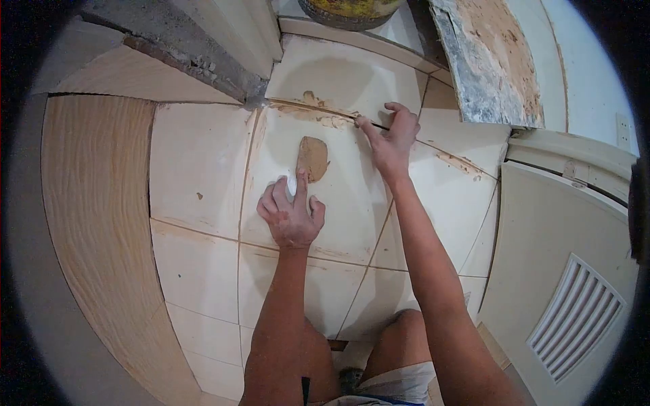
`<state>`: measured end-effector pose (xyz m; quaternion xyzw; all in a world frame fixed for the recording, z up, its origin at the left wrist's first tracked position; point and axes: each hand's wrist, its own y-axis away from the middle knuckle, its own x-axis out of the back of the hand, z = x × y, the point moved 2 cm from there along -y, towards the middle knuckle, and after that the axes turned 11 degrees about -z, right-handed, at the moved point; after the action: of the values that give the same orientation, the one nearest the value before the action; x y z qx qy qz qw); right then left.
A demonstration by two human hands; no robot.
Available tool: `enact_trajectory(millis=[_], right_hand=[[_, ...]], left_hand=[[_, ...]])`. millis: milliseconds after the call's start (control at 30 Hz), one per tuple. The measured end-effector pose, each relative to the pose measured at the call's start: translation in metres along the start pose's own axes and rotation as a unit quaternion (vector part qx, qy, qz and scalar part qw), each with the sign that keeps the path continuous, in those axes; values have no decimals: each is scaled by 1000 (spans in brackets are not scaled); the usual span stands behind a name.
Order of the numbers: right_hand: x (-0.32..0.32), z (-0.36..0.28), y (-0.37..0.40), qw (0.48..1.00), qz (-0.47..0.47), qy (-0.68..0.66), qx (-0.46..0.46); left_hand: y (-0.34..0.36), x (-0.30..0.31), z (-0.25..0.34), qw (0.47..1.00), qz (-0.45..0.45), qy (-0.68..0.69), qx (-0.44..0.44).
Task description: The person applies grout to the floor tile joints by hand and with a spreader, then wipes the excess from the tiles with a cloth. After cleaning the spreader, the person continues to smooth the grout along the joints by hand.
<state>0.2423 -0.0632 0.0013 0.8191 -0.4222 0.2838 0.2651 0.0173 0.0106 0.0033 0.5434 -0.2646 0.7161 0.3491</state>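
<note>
My left hand (pixel 291 213) is closed on a putty knife (pixel 313 160) with a pale handle. Its blade lies low over a large cream floor tile (pixel 338 216) and is coated in tan grout, with my index finger stretched along it. Further right, my right hand (pixel 395 142) reaches to the tile joint (pixel 332 108). One fingertip touches the seam where wet grout ends, and the other fingers are bent and apart from it. A dark, unfilled stretch of the seam runs under this hand. Grout smears (pixel 311 100) lie along the joint's left part.
A grout-smeared board (pixel 497 61) projects at the upper right, above a louvred door panel (pixel 575 318). A stained bucket (pixel 352 10) stands beyond the raised sill (pixel 359 44). Wood-patterned tile (pixel 101 203) runs along the left, near a door frame (pixel 237 40).
</note>
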Motion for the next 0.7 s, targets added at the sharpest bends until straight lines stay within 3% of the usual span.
enact_trajectory(millis=[67,167,400,700], right_hand=[[-7,-4,-2,992,27,103,66],[-7,-4,-7,980,18,185,70],[-1,-7,-26,968,15,234,87],[11,10,-16,1000,-15,-15,-19]], left_hand=[[-1,1,0,1000,16,-3,2],[-2,2,0,1000,25,-4,-2],[-3,2,0,1000,15,-4,3],[-2,2,-1,1000,-1,-12,-4]])
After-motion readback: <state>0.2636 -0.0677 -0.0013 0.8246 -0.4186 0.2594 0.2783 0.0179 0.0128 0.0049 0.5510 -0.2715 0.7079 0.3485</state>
